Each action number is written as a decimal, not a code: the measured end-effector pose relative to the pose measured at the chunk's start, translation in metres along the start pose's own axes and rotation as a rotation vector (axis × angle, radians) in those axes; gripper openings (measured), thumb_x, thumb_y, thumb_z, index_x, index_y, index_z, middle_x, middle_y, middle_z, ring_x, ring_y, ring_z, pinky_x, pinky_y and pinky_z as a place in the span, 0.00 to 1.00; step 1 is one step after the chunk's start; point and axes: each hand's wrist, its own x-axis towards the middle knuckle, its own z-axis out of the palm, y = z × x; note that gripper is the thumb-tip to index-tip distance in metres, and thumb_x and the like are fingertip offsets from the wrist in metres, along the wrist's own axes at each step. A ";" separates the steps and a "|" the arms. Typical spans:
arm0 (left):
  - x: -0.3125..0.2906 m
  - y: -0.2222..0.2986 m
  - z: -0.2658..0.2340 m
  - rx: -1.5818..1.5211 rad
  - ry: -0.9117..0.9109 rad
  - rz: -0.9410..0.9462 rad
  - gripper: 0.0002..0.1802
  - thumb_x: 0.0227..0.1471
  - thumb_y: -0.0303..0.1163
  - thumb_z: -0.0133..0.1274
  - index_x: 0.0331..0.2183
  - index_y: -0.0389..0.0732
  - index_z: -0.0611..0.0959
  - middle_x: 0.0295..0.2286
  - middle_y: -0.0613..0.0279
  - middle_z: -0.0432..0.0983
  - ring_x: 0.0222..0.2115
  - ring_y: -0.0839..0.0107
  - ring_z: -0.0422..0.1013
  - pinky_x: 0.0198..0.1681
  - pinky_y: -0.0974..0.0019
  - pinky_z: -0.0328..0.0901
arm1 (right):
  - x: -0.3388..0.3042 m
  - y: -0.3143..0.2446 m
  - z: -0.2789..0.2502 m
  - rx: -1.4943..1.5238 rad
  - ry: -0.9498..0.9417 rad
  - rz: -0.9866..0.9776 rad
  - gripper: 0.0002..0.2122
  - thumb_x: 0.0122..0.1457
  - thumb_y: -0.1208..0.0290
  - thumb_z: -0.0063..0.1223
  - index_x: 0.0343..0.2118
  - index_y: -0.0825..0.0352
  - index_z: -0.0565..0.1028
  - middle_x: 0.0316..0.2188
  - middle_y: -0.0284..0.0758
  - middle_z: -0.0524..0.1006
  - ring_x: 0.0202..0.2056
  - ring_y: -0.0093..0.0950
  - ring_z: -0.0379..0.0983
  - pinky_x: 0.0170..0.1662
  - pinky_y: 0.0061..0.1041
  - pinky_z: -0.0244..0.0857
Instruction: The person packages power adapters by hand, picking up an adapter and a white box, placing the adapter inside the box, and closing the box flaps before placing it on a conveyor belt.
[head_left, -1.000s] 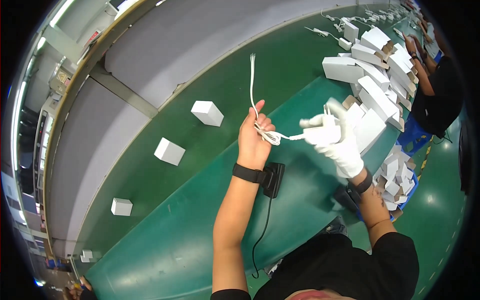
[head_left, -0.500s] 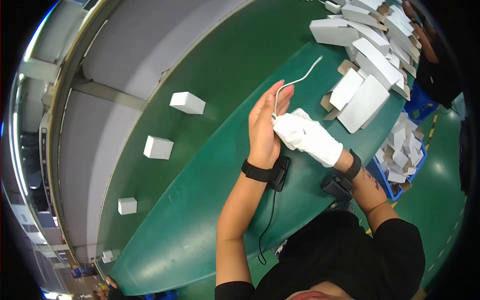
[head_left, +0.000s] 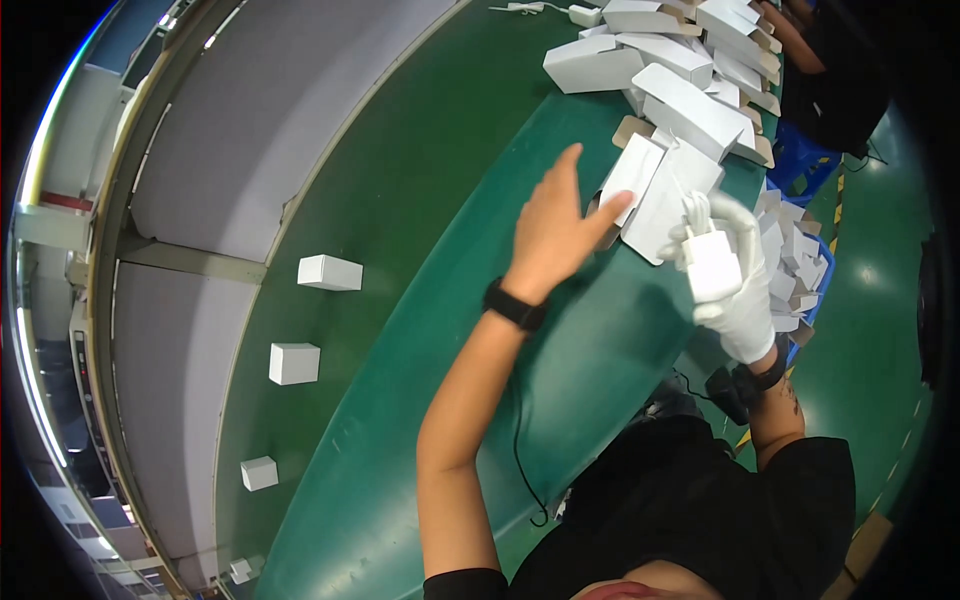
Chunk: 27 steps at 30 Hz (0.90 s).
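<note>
My left hand (head_left: 560, 225) is bare and spread open over the green table. Its thumb reaches over a small white carton (head_left: 633, 170), and I cannot tell whether it touches it. My right hand (head_left: 750, 290), in a white glove, is closed around a white charger adapter (head_left: 711, 265). A white cable (head_left: 696, 210) is bundled at the adapter's top, and one thin end sticks up from it. Behind the adapter, a larger white carton (head_left: 672, 205) lies on the table beside the small one.
White cartons (head_left: 690, 110) with open flaps are heaped at the far right, near another person's arm (head_left: 795, 40). Another white adapter (head_left: 584, 15) lies beyond them. Several small white boxes (head_left: 294, 364) stand along the green strip at left. A blue crate (head_left: 824, 262) of cartons sits at right.
My hands have come apart. My right hand has moved right with the charger adapter, while the left has opened out toward the cartons. The whole view has shifted as well.
</note>
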 end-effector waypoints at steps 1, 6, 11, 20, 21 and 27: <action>0.006 0.003 0.017 0.229 -0.007 -0.014 0.38 0.48 0.48 0.53 0.55 0.36 0.64 0.46 0.42 0.70 0.45 0.52 0.69 0.46 0.58 0.65 | -0.002 -0.001 -0.017 -0.017 -0.006 -0.013 0.28 0.44 0.71 0.68 0.48 0.67 0.66 0.43 0.37 0.73 0.40 0.25 0.73 0.46 0.25 0.67; 0.014 -0.010 0.032 0.139 -0.203 -0.149 0.41 0.42 0.46 0.57 0.54 0.35 0.65 0.42 0.41 0.73 0.44 0.48 0.69 0.43 0.54 0.66 | 0.002 0.024 -0.070 -0.131 0.036 0.439 0.23 0.55 0.61 0.59 0.48 0.70 0.69 0.42 0.37 0.74 0.36 0.23 0.73 0.40 0.20 0.66; -0.042 -0.009 -0.052 0.455 -0.259 -0.294 0.40 0.36 0.41 0.59 0.53 0.39 0.67 0.39 0.46 0.75 0.44 0.52 0.70 0.43 0.53 0.66 | 0.008 0.043 -0.064 0.109 -0.086 0.493 0.22 0.59 0.58 0.52 0.49 0.71 0.70 0.43 0.37 0.74 0.36 0.23 0.72 0.39 0.19 0.66; -0.144 -0.029 -0.106 0.983 0.016 0.008 0.47 0.34 0.33 0.64 0.57 0.42 0.64 0.52 0.46 0.62 0.50 0.51 0.62 0.54 0.51 0.58 | 0.069 0.064 -0.040 0.075 -0.590 0.762 0.30 0.53 0.53 0.57 0.52 0.71 0.67 0.46 0.39 0.72 0.40 0.27 0.72 0.42 0.21 0.67; -0.144 -0.025 -0.106 0.882 0.042 -0.071 0.47 0.34 0.32 0.64 0.58 0.42 0.63 0.53 0.47 0.62 0.51 0.51 0.62 0.54 0.52 0.57 | 0.069 0.062 -0.033 0.076 -0.603 0.753 0.30 0.53 0.53 0.57 0.52 0.71 0.67 0.46 0.39 0.72 0.40 0.27 0.72 0.42 0.21 0.67; -0.111 -0.030 -0.089 0.510 0.028 -0.194 0.42 0.35 0.24 0.62 0.55 0.43 0.67 0.54 0.51 0.61 0.56 0.52 0.57 0.56 0.54 0.57 | 0.053 0.034 0.005 0.394 -0.619 0.757 0.29 0.58 0.49 0.50 0.53 0.70 0.66 0.44 0.41 0.74 0.34 0.28 0.73 0.33 0.22 0.68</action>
